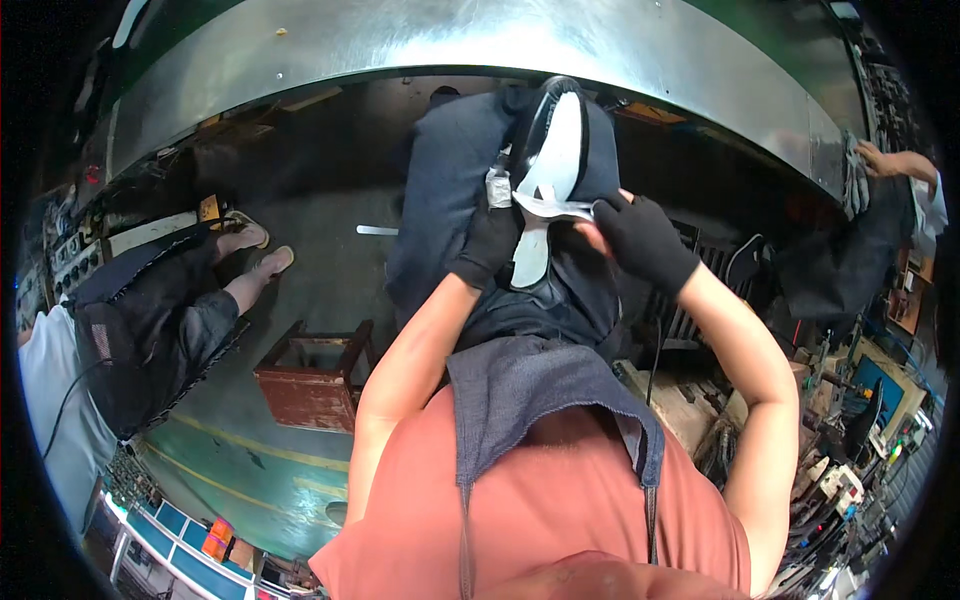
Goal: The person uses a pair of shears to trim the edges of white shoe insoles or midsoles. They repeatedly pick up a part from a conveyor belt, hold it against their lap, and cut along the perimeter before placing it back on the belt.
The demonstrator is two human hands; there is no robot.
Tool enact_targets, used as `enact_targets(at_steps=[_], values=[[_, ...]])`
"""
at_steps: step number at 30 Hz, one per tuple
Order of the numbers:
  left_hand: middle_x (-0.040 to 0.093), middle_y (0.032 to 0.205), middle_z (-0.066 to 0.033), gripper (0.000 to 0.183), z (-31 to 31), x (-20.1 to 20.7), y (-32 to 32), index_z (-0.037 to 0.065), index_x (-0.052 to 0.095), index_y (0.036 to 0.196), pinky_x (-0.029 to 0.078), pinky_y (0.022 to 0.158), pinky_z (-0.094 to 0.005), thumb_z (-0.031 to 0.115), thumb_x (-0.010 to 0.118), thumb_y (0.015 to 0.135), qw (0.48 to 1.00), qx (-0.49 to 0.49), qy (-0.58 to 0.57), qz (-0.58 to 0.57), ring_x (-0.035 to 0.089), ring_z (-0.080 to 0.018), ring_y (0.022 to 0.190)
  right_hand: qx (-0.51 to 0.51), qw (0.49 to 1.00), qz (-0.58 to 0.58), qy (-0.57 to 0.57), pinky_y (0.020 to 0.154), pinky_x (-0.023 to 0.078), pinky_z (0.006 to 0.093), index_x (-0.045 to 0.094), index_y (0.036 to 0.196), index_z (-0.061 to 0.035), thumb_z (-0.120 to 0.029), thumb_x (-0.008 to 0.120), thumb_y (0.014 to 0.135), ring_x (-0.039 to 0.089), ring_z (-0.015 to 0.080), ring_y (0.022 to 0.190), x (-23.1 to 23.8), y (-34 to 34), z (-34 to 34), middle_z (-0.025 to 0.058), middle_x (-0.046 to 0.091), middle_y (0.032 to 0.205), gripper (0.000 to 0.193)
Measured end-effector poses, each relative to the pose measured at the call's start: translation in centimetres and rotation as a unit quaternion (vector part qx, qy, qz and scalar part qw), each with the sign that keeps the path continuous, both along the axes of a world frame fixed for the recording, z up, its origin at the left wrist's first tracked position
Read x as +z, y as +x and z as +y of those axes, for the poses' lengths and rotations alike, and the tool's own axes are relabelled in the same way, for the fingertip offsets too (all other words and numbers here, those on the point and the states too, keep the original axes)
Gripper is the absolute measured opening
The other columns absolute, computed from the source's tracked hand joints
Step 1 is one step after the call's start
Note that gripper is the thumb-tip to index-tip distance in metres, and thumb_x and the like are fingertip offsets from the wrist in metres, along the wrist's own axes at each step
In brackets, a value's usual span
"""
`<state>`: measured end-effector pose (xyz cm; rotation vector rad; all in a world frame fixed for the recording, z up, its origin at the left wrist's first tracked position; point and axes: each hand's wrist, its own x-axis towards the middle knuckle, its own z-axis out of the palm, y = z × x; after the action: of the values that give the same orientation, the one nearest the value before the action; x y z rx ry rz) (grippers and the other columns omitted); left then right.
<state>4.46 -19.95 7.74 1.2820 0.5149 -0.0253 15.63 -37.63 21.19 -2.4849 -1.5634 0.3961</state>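
A black shoe (pixel 564 140) lies lengthwise over my lap, its white sole-shaped face turned up and its toe pointing away from me. At its left side my left hand (pixel 490 240), in a black fingerless glove with white wrapping on a finger, is closed on the shoe's edge. A thin white strip (pixel 550 208) crosses the shoe's narrow middle. The fingers of my right hand (pixel 645 240), gloved in black too, are closed at the strip's right end. Part of the shoe's middle is hidden under the strip.
A long metal bench (pixel 450 45) runs across beyond my knees. A small wooden stool (pixel 315 375) stands at my left. One person (pixel 150 330) sits farther left; another's hand (pixel 888 162) rests near the bench's right end. A pale flat strip (pixel 377 231) lies left of my leg.
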Motion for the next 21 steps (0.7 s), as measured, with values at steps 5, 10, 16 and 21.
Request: enact_targets(at_steps=[5,10,16,21], values=[[0.050,0.127,-0.0224,0.050,-0.5,0.8,1.0,-0.001,0.040,0.133,0.037,0.101,-0.0383,0.012,0.057,0.088,0.949,0.069,0.251,-0.179,0.048,-0.0360,0.121,-0.006,0.995,0.101,-0.003,0.061,0.050,0.0408,0.058,0.080,-0.0033,-0.037,0.056,0.090,0.062,0.0338,0.068,1.2,1.6,-1.1,0.0161,0.059,0.075,0.035],[0.051,0.125,-0.0219,0.053,1.1,1.7,2.3,-0.001,0.040,0.132,0.039,0.099,-0.0382,0.008,0.059,0.084,0.935,0.048,0.289,-0.202,0.052,-0.0354,0.115,0.057,0.990,0.065,-0.111,0.056,0.049,0.0429,0.059,0.080,-0.0027,-0.041,0.058,0.088,0.061,0.0354,0.063,5.4,1.9,-1.0,0.0163,0.060,0.074,0.039],[0.052,0.128,-0.0150,0.048,3.2,7.4,2.7,0.002,0.041,0.135,0.041,0.098,-0.0347,0.020,0.054,0.092,0.987,-0.115,-0.109,0.008,0.054,-0.0253,0.113,0.225,0.951,0.142,0.159,0.061,0.047,0.0403,0.058,0.079,-0.0051,-0.041,0.055,0.090,0.057,0.0324,0.068,4.1,-2.6,3.3,0.0134,0.056,0.080,0.038],[0.056,0.125,-0.0110,0.048,0.6,3.6,2.5,0.003,0.046,0.132,0.041,0.097,-0.0315,0.038,0.046,0.098,0.996,0.038,-0.083,0.007,0.055,-0.0201,0.112,-0.119,0.948,0.289,-0.060,0.062,0.043,0.0413,0.057,0.083,-0.0011,-0.030,0.052,0.095,0.055,0.0360,0.067,1.3,-1.1,-4.0,0.0189,0.057,0.073,0.031]])
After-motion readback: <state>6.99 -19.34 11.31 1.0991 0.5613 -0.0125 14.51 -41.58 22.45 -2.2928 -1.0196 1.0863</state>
